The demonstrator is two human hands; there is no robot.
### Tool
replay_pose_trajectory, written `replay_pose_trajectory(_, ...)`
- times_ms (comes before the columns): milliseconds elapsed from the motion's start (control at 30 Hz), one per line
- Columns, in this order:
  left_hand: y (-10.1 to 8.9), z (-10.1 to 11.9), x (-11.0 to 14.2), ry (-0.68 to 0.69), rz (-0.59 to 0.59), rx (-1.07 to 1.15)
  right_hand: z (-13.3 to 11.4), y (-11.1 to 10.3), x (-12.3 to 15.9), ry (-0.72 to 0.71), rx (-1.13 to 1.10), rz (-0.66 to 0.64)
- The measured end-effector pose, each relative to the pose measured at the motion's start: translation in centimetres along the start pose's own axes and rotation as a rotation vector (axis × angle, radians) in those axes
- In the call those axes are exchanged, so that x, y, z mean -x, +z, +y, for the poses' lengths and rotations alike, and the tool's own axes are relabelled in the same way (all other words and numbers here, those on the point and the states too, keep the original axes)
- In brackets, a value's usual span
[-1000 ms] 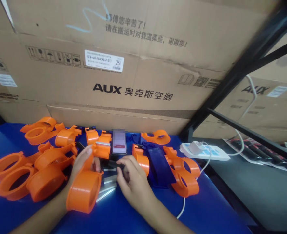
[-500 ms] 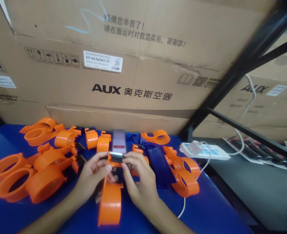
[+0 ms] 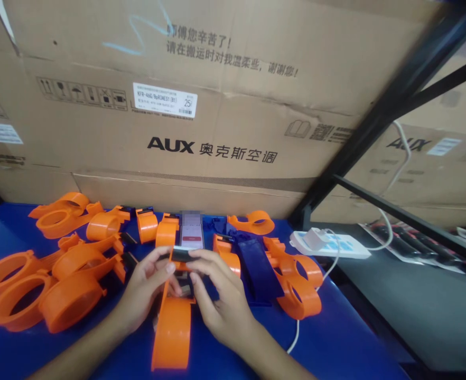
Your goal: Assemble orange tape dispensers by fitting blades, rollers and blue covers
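Left hand (image 3: 146, 287): fingers nearly closed, gripping the upper end of an orange dispenser (image 3: 173, 332), its ring hanging low over the blue tabletop (image 3: 280, 343). Right hand (image 3: 223, 298): fingers bent, part-closed on the black piece (image 3: 181, 255) at that same end, toothed edge up. Phone (image 3: 192, 232) just beyond; more orange dispensers (image 3: 72, 301) both sides

Blue tabletop (image 3: 336, 332) | orange ring-ended pieces (image 3: 72, 302) | phone (image 3: 192, 233) | dark-blue flat piece (image 3: 257, 272)
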State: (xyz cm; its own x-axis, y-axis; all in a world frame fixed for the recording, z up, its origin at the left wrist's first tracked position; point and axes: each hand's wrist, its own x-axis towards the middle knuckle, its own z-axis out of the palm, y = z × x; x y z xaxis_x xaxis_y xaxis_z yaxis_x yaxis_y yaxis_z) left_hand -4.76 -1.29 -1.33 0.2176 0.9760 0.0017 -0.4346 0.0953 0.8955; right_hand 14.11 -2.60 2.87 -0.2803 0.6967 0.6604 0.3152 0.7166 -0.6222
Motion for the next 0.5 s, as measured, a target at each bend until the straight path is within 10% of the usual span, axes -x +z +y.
replay_pose_trajectory(233, -0.3, 0.0, -0.3, -0.039, 0.059, -0.056, -0.3, -1.1, 0.2, -0.100, -0.086, -0.138)
replay_pose_trajectory(500, 0.6, 1.1, 0.2, -0.118, 0.185, -0.051, 1.5, -4.8, -1.0, -0.064, 0.178, 0.298)
